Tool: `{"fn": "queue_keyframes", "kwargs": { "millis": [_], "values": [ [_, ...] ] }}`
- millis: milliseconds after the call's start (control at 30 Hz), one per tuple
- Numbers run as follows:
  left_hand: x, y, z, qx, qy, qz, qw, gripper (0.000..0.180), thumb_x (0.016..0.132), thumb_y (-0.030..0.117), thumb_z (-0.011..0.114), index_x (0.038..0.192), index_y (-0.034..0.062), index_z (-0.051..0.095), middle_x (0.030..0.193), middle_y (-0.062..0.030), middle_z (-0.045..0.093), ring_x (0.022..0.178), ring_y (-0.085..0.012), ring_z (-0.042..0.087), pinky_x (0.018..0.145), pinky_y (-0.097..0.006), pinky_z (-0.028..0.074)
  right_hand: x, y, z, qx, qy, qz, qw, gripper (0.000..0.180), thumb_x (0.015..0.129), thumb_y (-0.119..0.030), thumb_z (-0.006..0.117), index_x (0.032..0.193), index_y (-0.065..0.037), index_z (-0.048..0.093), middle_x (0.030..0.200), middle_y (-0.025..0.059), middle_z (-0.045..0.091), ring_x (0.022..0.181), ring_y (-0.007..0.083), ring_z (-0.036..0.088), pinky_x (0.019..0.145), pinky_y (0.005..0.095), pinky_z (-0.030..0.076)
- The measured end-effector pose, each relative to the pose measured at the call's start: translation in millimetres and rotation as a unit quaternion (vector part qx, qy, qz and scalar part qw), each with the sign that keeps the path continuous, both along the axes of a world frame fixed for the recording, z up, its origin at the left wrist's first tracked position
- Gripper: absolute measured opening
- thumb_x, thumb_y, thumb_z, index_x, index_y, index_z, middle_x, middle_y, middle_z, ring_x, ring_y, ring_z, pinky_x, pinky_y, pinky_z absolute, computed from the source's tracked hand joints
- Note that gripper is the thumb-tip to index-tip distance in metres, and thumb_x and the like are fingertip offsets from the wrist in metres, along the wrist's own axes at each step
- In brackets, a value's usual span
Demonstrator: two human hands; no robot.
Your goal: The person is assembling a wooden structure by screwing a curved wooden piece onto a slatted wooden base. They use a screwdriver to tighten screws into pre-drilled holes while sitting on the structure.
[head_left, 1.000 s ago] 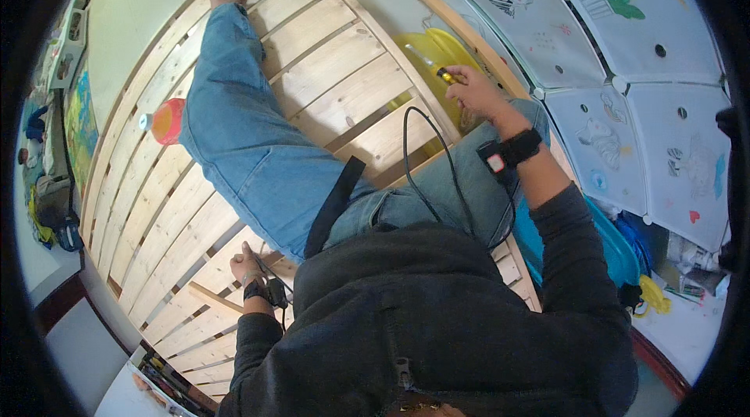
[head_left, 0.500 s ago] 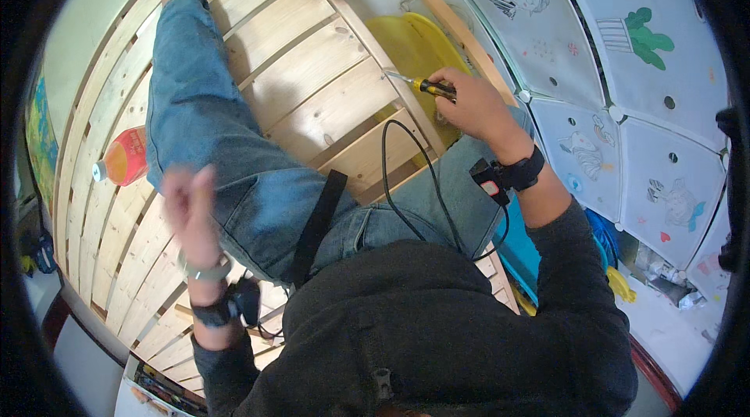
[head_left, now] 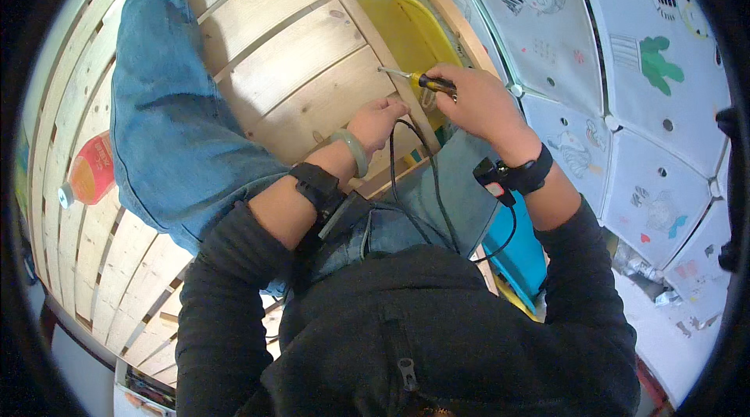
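Observation:
My right hand (head_left: 478, 103) is wrapped around the yellow-and-black handle of a screwdriver (head_left: 432, 82). Its metal shaft points left, and the tip is at the side rail (head_left: 355, 14) of a pale wooden slatted bed base. Just below the tip, my left hand (head_left: 378, 125) is closed, thumb and fingers pinched together at the end of a slat (head_left: 328, 104). Whatever lies between those fingertips, if anything, is too small to make out. Beside them, a black cable (head_left: 394, 163) loops up from my lap.
An orange-red bottle with a white cap (head_left: 87, 171) lies on the slats left of my outstretched leg (head_left: 168, 104). Beyond the rail are a yellow plastic object (head_left: 426, 26) and white cabinet panels (head_left: 539, 18) with drawings. A blue object (head_left: 519, 253) sits beside my right thigh.
My left hand has swung from beside my left leg, right and upward, to the rail near the screwdriver. The right hand keeps its grip in nearly the same place. The view has shifted slightly.

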State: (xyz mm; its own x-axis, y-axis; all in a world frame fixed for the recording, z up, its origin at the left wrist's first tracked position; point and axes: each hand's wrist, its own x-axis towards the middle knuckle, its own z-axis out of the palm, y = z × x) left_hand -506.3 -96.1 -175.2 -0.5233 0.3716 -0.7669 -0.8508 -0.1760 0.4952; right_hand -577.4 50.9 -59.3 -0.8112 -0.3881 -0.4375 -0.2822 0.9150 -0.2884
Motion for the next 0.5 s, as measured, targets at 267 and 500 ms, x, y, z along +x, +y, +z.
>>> {"fn": "queue_keyframes", "kwargs": {
  "millis": [267,500],
  "values": [
    [-2.9,3.6,-6.0,-0.009,0.064,0.040,0.997,0.021,0.088,0.029,0.059,0.094,0.0102,0.064,0.071,0.0047,0.052,0.060,-0.0072,0.043,0.051,-0.024,0.034,-1.8,-24.9,12.9,0.083,0.010,0.060,0.995,0.030,0.078,-0.018,0.057,0.106,-0.011,0.064,0.090,0.0173,0.065,0.085,0.0354,0.062,0.075,0.0427,0.050],
    [-2.2,9.8,-18.9,0.008,0.096,0.070,0.993,0.022,0.085,0.025,0.059,0.087,0.0036,0.063,0.072,-0.0002,0.058,0.064,-0.0100,0.050,0.061,-0.027,0.043,-7.2,-39.4,19.5,0.126,-0.008,0.028,0.992,0.028,0.077,-0.017,0.057,0.103,-0.010,0.065,0.087,0.0170,0.065,0.082,0.0363,0.062,0.073,0.0443,0.050]
  ]
}}
